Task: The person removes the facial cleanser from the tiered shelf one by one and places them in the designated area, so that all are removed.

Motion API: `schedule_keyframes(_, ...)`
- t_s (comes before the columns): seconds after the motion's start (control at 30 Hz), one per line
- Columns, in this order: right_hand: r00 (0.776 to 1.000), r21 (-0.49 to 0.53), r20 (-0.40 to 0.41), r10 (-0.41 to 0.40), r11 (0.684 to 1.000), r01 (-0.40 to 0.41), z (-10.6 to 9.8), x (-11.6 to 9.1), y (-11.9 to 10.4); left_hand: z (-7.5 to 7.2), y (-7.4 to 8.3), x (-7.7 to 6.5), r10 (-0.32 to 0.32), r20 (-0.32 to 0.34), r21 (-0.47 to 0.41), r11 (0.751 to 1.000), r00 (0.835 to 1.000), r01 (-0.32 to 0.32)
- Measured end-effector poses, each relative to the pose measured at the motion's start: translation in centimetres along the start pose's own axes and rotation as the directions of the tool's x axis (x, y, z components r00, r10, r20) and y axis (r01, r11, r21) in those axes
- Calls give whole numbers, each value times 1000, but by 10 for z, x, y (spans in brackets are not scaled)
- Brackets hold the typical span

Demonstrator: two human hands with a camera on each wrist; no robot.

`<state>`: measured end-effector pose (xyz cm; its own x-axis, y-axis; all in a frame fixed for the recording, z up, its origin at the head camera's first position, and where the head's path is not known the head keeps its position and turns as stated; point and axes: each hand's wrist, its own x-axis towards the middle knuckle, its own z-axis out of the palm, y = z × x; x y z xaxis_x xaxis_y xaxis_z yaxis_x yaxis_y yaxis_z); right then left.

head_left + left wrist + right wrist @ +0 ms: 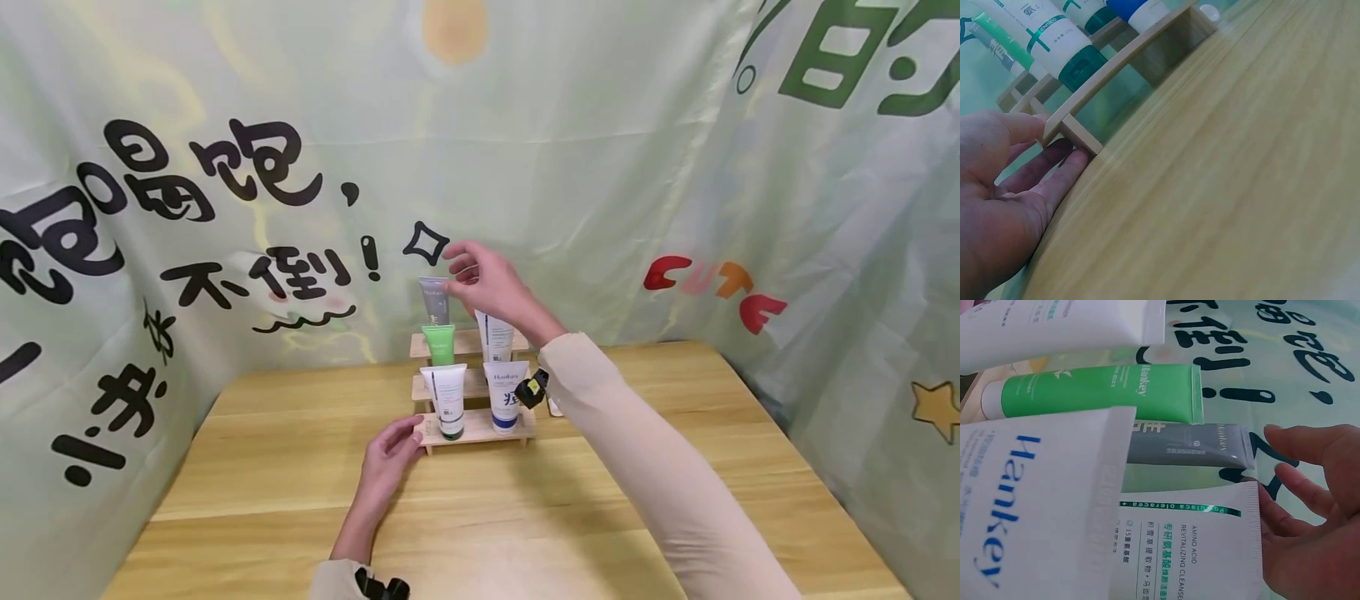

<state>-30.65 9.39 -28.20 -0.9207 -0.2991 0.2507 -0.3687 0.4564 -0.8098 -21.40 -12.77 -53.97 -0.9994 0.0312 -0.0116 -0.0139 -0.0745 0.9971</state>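
A small three-step wooden stand [477,427] holds several cosmetic tubes. My left hand [386,462] grips its lower left corner; in the left wrist view the thumb lies at the shelf's end and the fingers reach beneath it. My right hand [491,287] is at the top step, fingers loosely bent beside the upper end of a grey tube [1191,445], with a gap between them in the right wrist view. Below the grey tube stands a green tube [440,343]. A white tube [448,396] with a green cap and a blue-capped white tube [504,387] occupy the bottom step.
Another white tube [497,337] stands on the right side, partly behind my right forearm. A small white item [555,406] shows beside the stand, mostly covered by the sleeve. The wooden table [300,467] meets a printed cloth backdrop [585,208] at the back and sides.
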Motion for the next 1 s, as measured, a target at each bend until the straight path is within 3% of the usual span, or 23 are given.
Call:
schedule_keyframes(0.4, 995, -15, 65, 80, 997, -80, 11, 21, 6, -1, 1, -1, -18, 1, -7, 1000, 1000, 18)
schedule_keyframes(0.63, 993, -90, 80, 90, 992, -83, 15, 29, 7, 0, 2, 0, -9, 5, -19, 1000, 1000, 9)
schedule_keyframes(0.8, 992, -109, 65, 105, 989, -97, 17, 29, 7, -1, 2, -1, -3, 7, -17, 1000, 1000, 3)
schedule_keyframes(1.0, 997, -55, 34, 72, 996, -70, 9, 24, 2, -2, 3, -1, 1, 1, -23, 1000, 1000, -1)
